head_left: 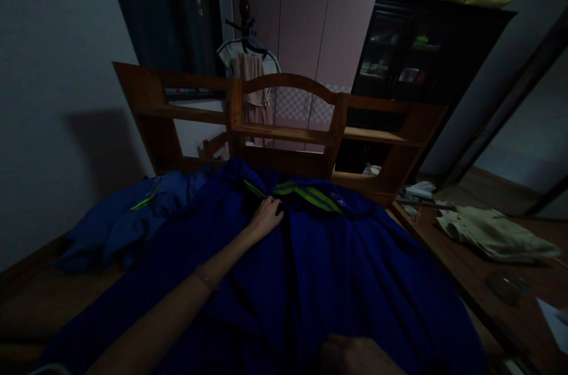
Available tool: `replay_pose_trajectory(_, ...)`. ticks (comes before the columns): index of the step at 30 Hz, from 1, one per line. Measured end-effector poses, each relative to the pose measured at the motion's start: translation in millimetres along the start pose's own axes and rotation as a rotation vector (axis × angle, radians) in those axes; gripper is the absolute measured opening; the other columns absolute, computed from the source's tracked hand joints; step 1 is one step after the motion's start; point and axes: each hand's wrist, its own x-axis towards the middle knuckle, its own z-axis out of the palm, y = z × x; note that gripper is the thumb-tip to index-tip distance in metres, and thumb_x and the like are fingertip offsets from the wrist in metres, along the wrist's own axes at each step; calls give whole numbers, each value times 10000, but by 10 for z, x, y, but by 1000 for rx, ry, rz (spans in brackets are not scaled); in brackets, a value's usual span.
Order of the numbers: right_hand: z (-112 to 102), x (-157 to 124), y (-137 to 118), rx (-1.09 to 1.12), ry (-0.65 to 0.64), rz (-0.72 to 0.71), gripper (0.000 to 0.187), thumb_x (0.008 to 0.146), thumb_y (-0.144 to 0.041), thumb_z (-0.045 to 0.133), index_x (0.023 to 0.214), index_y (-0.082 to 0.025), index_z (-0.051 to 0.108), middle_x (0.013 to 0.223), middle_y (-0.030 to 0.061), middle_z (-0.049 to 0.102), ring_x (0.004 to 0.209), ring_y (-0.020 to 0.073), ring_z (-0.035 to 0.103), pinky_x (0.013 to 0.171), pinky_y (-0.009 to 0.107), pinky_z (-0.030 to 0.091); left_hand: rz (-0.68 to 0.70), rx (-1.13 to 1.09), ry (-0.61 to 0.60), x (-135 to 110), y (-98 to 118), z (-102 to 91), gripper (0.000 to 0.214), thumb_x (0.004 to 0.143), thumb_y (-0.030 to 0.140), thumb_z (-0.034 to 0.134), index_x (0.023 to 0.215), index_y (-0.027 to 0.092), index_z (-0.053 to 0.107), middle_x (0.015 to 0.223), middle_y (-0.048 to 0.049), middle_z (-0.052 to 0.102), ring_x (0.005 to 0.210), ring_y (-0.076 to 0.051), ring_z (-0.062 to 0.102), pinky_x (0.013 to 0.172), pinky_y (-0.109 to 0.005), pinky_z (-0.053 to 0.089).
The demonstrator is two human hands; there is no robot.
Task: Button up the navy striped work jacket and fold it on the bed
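A dark blue jacket (310,268) with green stripes at the collar lies spread over a wooden surface. My left hand (265,216) reaches far forward and rests on the jacket near the striped collar (306,194), fingers curled onto the cloth. My right hand (355,356) shows only in part at the bottom edge, lying on the near part of the jacket; its fingers are dim and hard to read. A second blue garment (128,218) with a green stripe is bunched at the left.
A wooden shelf frame (284,132) stands right behind the jacket. Beyond it are a pink wardrobe (310,38), a clothes stand with hanging cloth (248,67) and a dark glass cabinet (412,61). A pale garment (492,233) lies on the floor at the right.
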Motion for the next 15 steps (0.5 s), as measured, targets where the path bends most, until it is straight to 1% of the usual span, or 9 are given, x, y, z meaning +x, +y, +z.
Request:
replay_pose_trajectory(2,-176,13,-31,66,137,-52,117,814,-276,562,764,-184,616,759,-1,645,606,97,544,489,189,269,-94,-70,-59,-79,102,-1,369,805,386,525,1089,151,549,1026,-99,573,969,-212,559,852,-306,432)
replay_pose_trajectory(4,-458,72,-55,176,319,-104,253,881,-376,478,768,-185,601,715,-8,626,608,97,545,503,186,300,-181,-137,-137,-130,182,31,400,746,385,589,1062,142,549,959,-88,598,920,-214,571,802,-296,438)
replay_pose_trajectory(5,-603,157,-50,233,361,-141,294,891,-406,454,764,-181,595,685,-9,613,591,98,543,495,186,309,-210,-160,-161,-145,217,56,401,718,362,616,1045,137,554,940,-87,606,911,-217,573,786,-292,437)
replay_pose_trajectory(7,-828,469,16,348,455,-193,285,888,-402,449,798,-173,593,687,-6,611,576,100,556,511,190,352,-237,-183,-166,-167,278,109,353,684,282,634,1000,138,566,931,-87,615,904,-217,575,761,-282,432)
replay_pose_trajectory(8,-890,685,77,409,512,-207,254,873,-383,468,822,-169,594,711,0,619,567,101,559,515,195,366,-239,-190,-156,-177,303,131,313,680,241,625,972,145,572,934,-84,617,899,-211,576,751,-275,429)
replay_pose_trajectory(10,-914,1165,238,582,563,-191,196,821,-330,516,822,-152,596,709,10,619,547,103,559,518,204,391,-234,-212,-134,-205,332,159,221,692,192,591,911,167,577,920,-62,620,880,-191,577,735,-259,420)
replay_pose_trajectory(12,-847,1590,413,822,569,-133,146,742,-262,565,793,-130,601,656,9,598,525,100,541,527,211,409,-210,-235,-107,-249,319,167,128,736,205,546,861,186,563,862,-30,616,829,-163,576,701,-240,413)
replay_pose_trajectory(13,-805,1746,493,868,561,-125,149,733,-253,555,781,-121,603,635,9,585,525,97,536,541,213,420,-205,-264,-78,-275,297,165,94,763,229,522,845,192,548,818,-12,606,785,-147,572,677,-232,410)
replay_pose_trajectory(15,-742,1920,628,926,561,-116,180,739,-266,531,790,-110,606,615,9,566,528,92,526,558,217,434,-241,-382,-12,-325,239,156,98,801,293,493,820,197,507,706,25,564,668,-118,548,609,-215,398)
